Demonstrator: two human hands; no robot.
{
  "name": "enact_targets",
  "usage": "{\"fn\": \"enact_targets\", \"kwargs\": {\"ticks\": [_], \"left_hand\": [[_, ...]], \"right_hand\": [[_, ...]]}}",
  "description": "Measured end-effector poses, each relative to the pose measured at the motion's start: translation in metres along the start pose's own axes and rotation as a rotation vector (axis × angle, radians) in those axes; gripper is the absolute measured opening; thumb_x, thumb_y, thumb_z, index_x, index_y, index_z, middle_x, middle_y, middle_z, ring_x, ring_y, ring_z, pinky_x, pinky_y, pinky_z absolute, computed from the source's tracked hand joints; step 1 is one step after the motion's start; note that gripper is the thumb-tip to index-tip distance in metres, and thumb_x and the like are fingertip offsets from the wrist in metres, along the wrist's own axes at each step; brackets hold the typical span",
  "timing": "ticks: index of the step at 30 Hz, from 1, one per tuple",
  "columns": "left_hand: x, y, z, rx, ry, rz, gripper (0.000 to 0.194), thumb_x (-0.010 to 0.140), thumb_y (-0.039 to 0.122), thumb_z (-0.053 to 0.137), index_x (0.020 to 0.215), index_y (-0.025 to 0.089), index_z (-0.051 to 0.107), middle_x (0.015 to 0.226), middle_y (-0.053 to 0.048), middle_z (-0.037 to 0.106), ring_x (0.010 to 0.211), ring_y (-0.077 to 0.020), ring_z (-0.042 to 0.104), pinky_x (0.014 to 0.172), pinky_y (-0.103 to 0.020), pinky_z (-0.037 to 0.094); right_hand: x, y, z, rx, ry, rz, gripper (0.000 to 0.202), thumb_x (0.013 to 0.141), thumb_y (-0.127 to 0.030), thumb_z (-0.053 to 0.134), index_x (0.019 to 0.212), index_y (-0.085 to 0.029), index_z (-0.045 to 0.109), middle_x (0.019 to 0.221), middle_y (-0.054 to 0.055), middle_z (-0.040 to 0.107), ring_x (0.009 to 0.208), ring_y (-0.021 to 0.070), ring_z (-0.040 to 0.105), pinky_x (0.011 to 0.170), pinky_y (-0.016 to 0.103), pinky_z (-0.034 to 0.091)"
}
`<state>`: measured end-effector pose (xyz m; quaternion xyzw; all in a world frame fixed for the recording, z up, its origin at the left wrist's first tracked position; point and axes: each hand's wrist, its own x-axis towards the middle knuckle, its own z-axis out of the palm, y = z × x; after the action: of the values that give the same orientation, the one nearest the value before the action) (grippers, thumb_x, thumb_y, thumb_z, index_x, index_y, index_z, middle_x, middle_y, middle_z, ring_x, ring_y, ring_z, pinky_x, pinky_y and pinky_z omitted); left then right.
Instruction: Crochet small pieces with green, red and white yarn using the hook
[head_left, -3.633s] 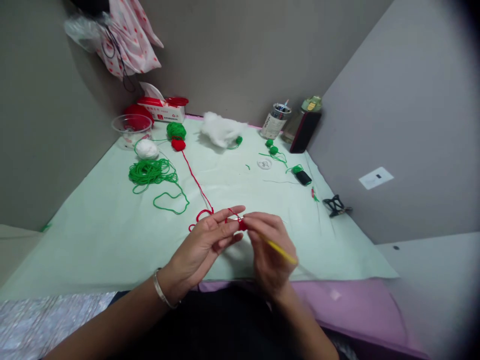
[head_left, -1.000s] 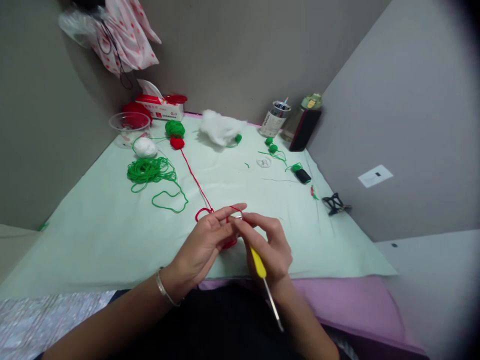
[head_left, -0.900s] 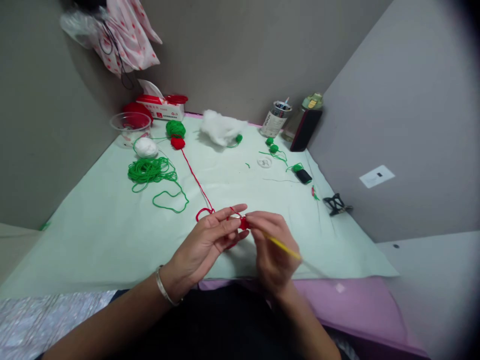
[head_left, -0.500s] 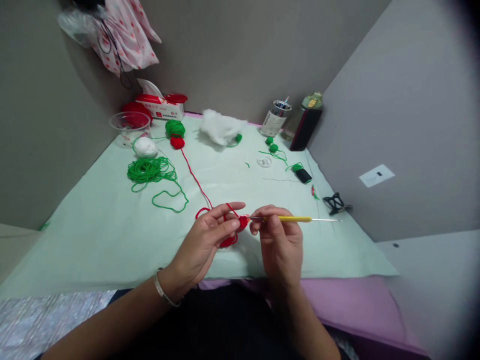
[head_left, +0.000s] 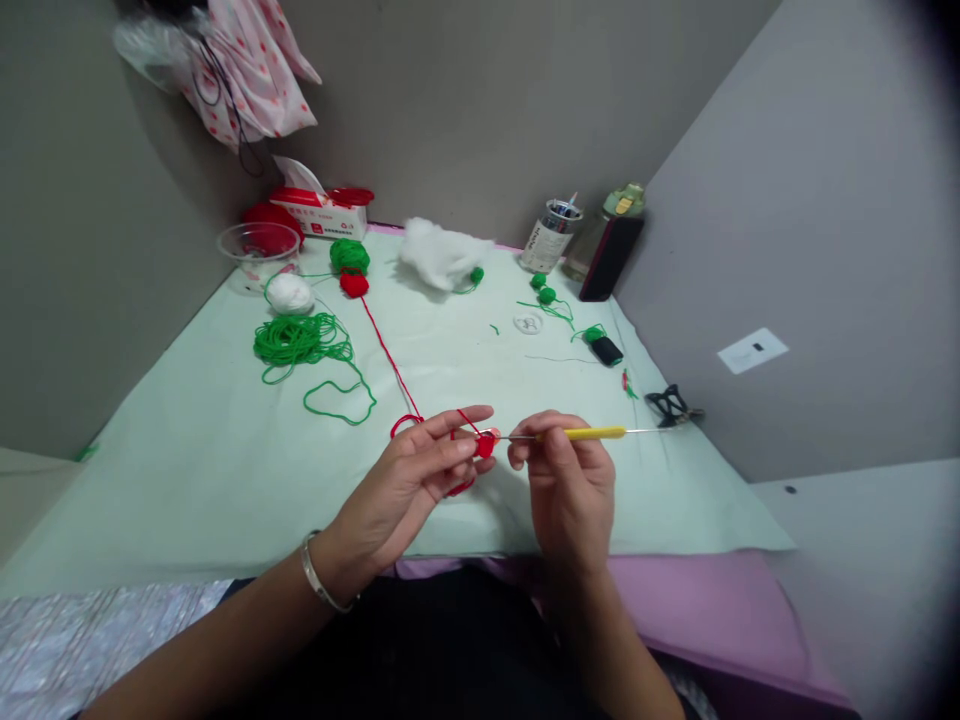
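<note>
A small red crocheted piece (head_left: pixel 486 444) is pinched between the thumb and fingers of my left hand (head_left: pixel 409 480), with red yarn over the raised index finger. My right hand (head_left: pixel 571 480) grips a crochet hook by its yellow handle (head_left: pixel 596 433). The hook's metal tip reaches left to the red piece; whether it is inside a stitch is too small to tell. From a red yarn ball (head_left: pixel 354 284), a red strand (head_left: pixel 390 358) runs down to my left hand. More red yarn lies beneath that hand, partly hidden.
Green yarn (head_left: pixel 296 341), a white ball (head_left: pixel 290 294) and a clear tub (head_left: pixel 259 243) lie left. White stuffing (head_left: pixel 441 255) sits at the back, near a can (head_left: pixel 551 238) and bottle (head_left: pixel 600 240). A black clip (head_left: pixel 670 405) lies right.
My right hand and the hook have shifted slightly right, and more of the hook's shaft shows between the hands. My left hand's lower fingers have moved below the red piece.
</note>
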<state>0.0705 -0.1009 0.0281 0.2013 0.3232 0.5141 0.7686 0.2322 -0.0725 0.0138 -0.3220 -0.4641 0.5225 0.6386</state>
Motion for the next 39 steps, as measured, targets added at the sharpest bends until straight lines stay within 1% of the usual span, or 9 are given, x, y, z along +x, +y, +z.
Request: {"fn": "enact_targets", "kwargs": {"ticks": [6, 8, 10, 12, 17, 21, 26, 33, 39], "left_hand": [[0.0, 0.002, 0.0, -0.004, 0.014, 0.015, 0.03, 0.085, 0.021, 0.081, 0.115, 0.017, 0.079, 0.098, -0.008, 0.08, 0.09, -0.0171, 0.071, 0.098, -0.035, 0.052], [-0.001, -0.001, 0.001, 0.036, 0.001, 0.038, 0.03, 0.085, 0.023, 0.082, 0.115, 0.019, 0.079, 0.098, -0.006, 0.079, 0.094, -0.0179, 0.071, 0.096, -0.033, 0.051], [-0.001, -0.003, 0.003, 0.07, 0.008, 0.074, 0.03, 0.084, 0.023, 0.083, 0.113, 0.02, 0.079, 0.103, -0.006, 0.079, 0.098, -0.018, 0.069, 0.093, -0.03, 0.05], [-0.002, -0.005, 0.004, 0.1, 0.027, 0.114, 0.027, 0.083, 0.022, 0.084, 0.11, 0.022, 0.08, 0.107, -0.005, 0.078, 0.098, -0.0173, 0.068, 0.089, -0.029, 0.049], [-0.002, -0.004, 0.003, 0.205, 0.04, 0.182, 0.022, 0.085, 0.026, 0.082, 0.107, 0.022, 0.08, 0.101, -0.005, 0.077, 0.094, -0.0173, 0.067, 0.083, -0.027, 0.047], [0.0, -0.004, 0.002, 0.227, 0.052, 0.183, 0.024, 0.086, 0.029, 0.082, 0.108, 0.021, 0.081, 0.1, -0.005, 0.077, 0.093, -0.0175, 0.067, 0.083, -0.028, 0.047], [0.001, -0.002, 0.005, 0.196, 0.08, 0.186, 0.037, 0.08, 0.025, 0.086, 0.116, 0.021, 0.078, 0.086, -0.002, 0.074, 0.083, -0.0157, 0.068, 0.078, -0.027, 0.046], [-0.001, 0.0, 0.003, 0.139, 0.054, 0.046, 0.054, 0.083, 0.029, 0.085, 0.134, 0.021, 0.07, 0.089, -0.004, 0.075, 0.09, -0.0188, 0.068, 0.082, -0.031, 0.043], [0.0, -0.001, 0.0, 0.121, 0.04, 0.024, 0.059, 0.081, 0.029, 0.087, 0.137, 0.02, 0.068, 0.091, -0.005, 0.074, 0.092, -0.02, 0.067, 0.084, -0.033, 0.043]], "right_hand": [[-0.002, -0.003, 0.0, 0.035, -0.007, 0.032, 0.014, 0.094, -0.034, 0.073, 0.087, -0.024, 0.079, 0.077, 0.0, 0.069, 0.059, 0.0105, 0.058, 0.055, 0.024, 0.048], [-0.003, -0.002, 0.001, 0.019, -0.069, 0.003, 0.014, 0.096, -0.034, 0.07, 0.09, -0.025, 0.08, 0.083, 0.001, 0.072, 0.068, 0.0129, 0.064, 0.062, 0.027, 0.052], [-0.005, 0.001, 0.001, -0.062, -0.133, -0.041, 0.015, 0.099, -0.032, 0.067, 0.095, -0.027, 0.08, 0.093, 0.003, 0.076, 0.087, 0.0174, 0.07, 0.076, 0.031, 0.055], [-0.005, 0.003, 0.002, -0.14, -0.166, -0.075, 0.016, 0.101, -0.029, 0.064, 0.1, -0.028, 0.08, 0.1, 0.004, 0.078, 0.098, 0.0194, 0.07, 0.084, 0.034, 0.054], [-0.007, 0.004, 0.0, -0.158, -0.175, -0.073, 0.017, 0.102, -0.026, 0.063, 0.103, -0.029, 0.08, 0.096, 0.001, 0.078, 0.081, 0.0154, 0.066, 0.075, 0.032, 0.053], [-0.007, 0.004, 0.0, -0.179, -0.171, -0.075, 0.017, 0.102, -0.027, 0.063, 0.101, -0.028, 0.08, 0.097, 0.002, 0.078, 0.084, 0.0161, 0.067, 0.077, 0.032, 0.054], [-0.008, 0.008, 0.001, -0.181, -0.128, -0.072, 0.016, 0.101, -0.029, 0.064, 0.099, -0.028, 0.08, 0.097, 0.002, 0.077, 0.08, 0.0161, 0.067, 0.074, 0.032, 0.055], [-0.005, 0.009, 0.002, -0.011, -0.074, 0.005, 0.013, 0.097, -0.036, 0.071, 0.095, -0.027, 0.079, 0.091, 0.002, 0.076, 0.069, 0.0127, 0.066, 0.069, 0.029, 0.057], [-0.002, 0.007, 0.003, 0.057, -0.078, 0.041, 0.013, 0.094, -0.037, 0.074, 0.093, -0.026, 0.08, 0.088, 0.001, 0.076, 0.066, 0.011, 0.065, 0.066, 0.026, 0.056]]}}
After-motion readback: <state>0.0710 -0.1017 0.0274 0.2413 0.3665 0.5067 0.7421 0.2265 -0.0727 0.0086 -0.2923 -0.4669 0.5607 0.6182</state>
